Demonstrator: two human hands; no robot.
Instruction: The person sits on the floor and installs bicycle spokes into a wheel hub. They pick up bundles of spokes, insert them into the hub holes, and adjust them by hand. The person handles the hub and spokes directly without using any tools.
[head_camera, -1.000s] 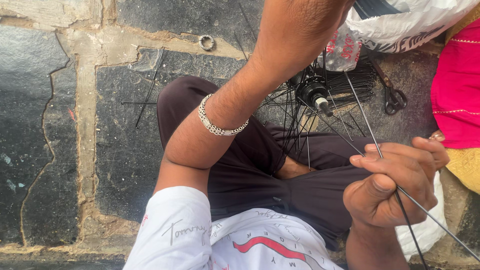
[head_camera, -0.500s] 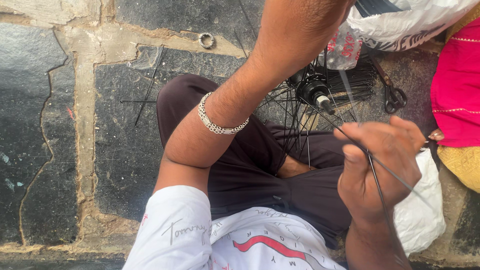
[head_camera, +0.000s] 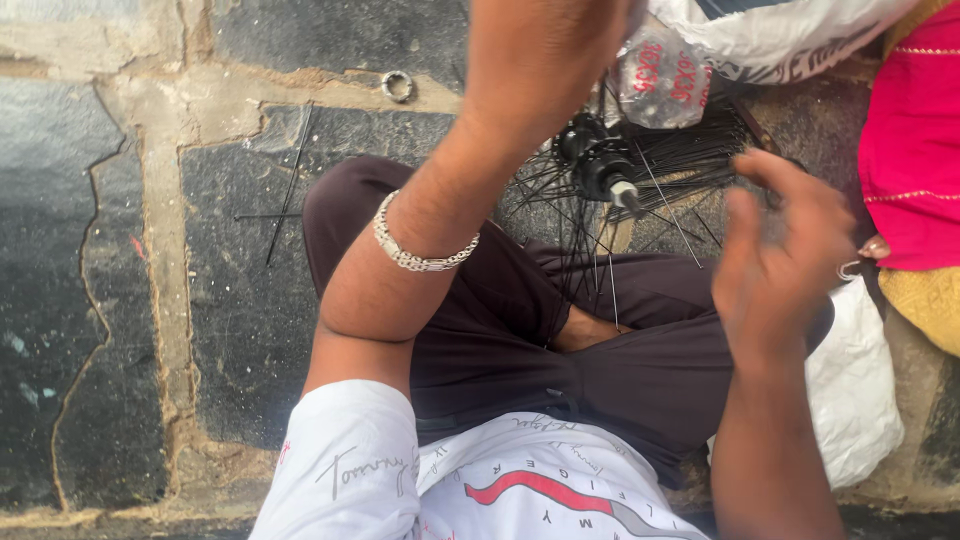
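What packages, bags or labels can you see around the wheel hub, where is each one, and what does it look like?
Small clear plastic packet: just above the black wheel hub, crumpled, with red printing.
White plastic bag: top right edge, behind the packet, wrinkled, with dark printed patterning.
Plain white bag: on the stone floor at lower right, beside the right hand, soft and rounded, no print visible.
No signs or screens in view.

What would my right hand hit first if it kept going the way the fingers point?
Probably the thin black spokes fanning out from the wheel hub. The right hand points up and left toward them, though the blur and unclear depth leave this uncertain.
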